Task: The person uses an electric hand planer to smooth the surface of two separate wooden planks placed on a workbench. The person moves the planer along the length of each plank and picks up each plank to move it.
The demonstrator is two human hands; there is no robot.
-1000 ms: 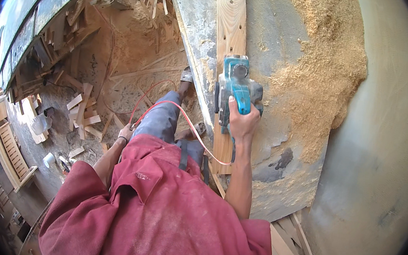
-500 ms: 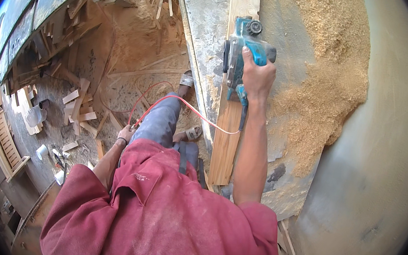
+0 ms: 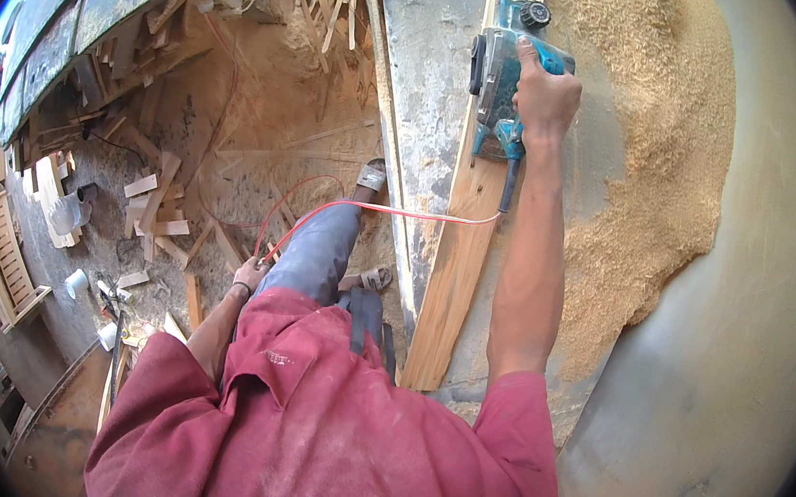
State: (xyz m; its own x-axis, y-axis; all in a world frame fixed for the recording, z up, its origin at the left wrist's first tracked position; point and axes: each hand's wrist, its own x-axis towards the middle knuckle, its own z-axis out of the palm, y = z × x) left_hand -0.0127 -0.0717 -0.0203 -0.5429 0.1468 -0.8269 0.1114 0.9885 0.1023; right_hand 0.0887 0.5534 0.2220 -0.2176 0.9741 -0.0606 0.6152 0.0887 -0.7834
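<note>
My right hand [image 3: 546,101] is wrapped round the handle of a teal electric planer [image 3: 505,80], thumb on top. The planer rests on a long wooden board [image 3: 461,270] that runs away from me along the grey bench [image 3: 427,67]. From the planer's rear a red cord [image 3: 392,210] stretches left across my leg. My left hand [image 3: 251,273] is down by my left thigh, its fingers closed on the cord, which loops up from it.
A thick heap of wood shavings [image 3: 664,160] covers the bench right of the board. Offcuts [image 3: 162,204] and white cups [image 3: 76,284] lie on the floor at left, near a slatted wooden piece [image 3: 8,251]. More scrap strips [image 3: 346,1] are piled at the far side.
My right hand and the planer have moved farther away along the board and sit higher and more to the right in view. The cord is pulled straighter; my left hand still holds it.
</note>
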